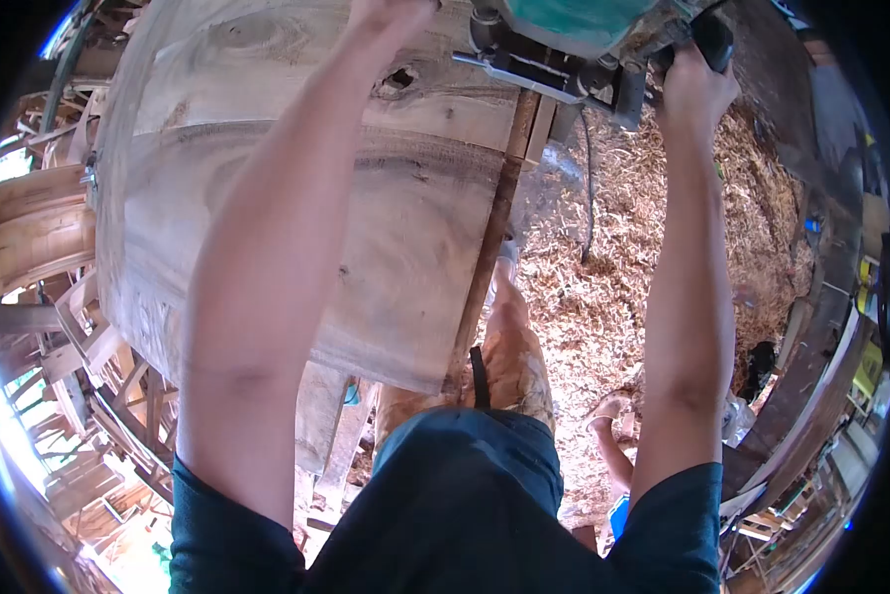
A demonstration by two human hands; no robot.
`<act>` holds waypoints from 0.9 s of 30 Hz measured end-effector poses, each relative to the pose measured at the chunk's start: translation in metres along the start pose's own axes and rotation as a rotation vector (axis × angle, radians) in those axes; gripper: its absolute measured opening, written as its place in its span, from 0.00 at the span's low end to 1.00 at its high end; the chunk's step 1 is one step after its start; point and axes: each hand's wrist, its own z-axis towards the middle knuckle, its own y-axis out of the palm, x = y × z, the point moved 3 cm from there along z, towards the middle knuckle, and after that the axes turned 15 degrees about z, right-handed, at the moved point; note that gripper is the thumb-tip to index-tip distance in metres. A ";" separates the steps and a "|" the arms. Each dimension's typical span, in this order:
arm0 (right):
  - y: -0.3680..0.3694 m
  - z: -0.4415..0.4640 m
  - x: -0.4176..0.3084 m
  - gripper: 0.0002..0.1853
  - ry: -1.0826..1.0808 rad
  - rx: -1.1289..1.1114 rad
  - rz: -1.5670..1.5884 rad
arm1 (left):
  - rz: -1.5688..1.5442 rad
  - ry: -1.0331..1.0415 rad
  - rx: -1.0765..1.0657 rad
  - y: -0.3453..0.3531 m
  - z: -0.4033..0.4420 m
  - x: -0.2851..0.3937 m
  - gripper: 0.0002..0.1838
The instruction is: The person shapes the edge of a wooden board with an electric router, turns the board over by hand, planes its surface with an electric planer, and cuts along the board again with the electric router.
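Nearest to us we see the dark shirt (465, 525) of the person at work, with both bare forearms reaching away from the short sleeves. Just past the shirt, a bare leg (516, 361) shows by the edge of a broad wooden slab (405, 257). We see wavy grain across the slab, a seam running over it and a dark knot hole (397, 81) in its far part.

Beyond that, at the top of the view, we find a teal power tool (574, 20), partly cut off, its base over the slab's far right edge; we cannot tell whether it touches the wood. The right hand (695, 89) is wrapped around the tool's black handle (712, 40). The left hand (391, 10) is at the top border above the slab, mostly out of frame, so we cannot tell what its fingers do.

Lower down, to the right, we see pale shavings (603, 297) spread over the floor, with a dark cable (590, 188) hanging above them. Another person's bare leg (615, 457) shows there too. Farther off, we make out jumbled timber pieces (138, 396) on the left.
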 end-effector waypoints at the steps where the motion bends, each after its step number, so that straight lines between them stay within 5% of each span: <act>1: 0.001 -0.006 -0.004 0.09 0.077 0.031 0.090 | 0.047 0.006 0.008 -0.002 -0.006 0.002 0.20; 4: -0.007 -0.026 -0.013 0.08 0.089 0.024 0.109 | -0.012 0.056 -0.021 -0.006 -0.033 0.005 0.17; 7: -0.018 -0.060 -0.035 0.06 0.155 0.042 0.097 | 0.462 0.139 -0.026 -0.020 -0.065 -0.006 0.12; 8: -0.022 -0.073 -0.043 0.06 0.162 0.057 0.053 | 0.535 0.357 0.039 -0.019 -0.077 -0.003 0.10; 11: -0.034 -0.108 -0.065 0.08 0.156 0.038 -0.117 | 0.307 0.053 -0.013 -0.033 -0.117 0.013 0.13; 17: -0.062 -0.174 -0.094 0.08 0.099 0.057 -0.098 | 0.210 -0.121 -0.063 -0.049 -0.182 0.008 0.14; 21: -0.110 -0.225 -0.077 0.12 -0.078 -0.161 -0.531 | 0.217 -0.034 0.032 -0.061 -0.232 0.018 0.10; 27: -0.116 -0.243 -0.076 0.16 0.185 0.064 -0.181 | 0.031 -0.124 0.023 -0.064 -0.249 0.021 0.10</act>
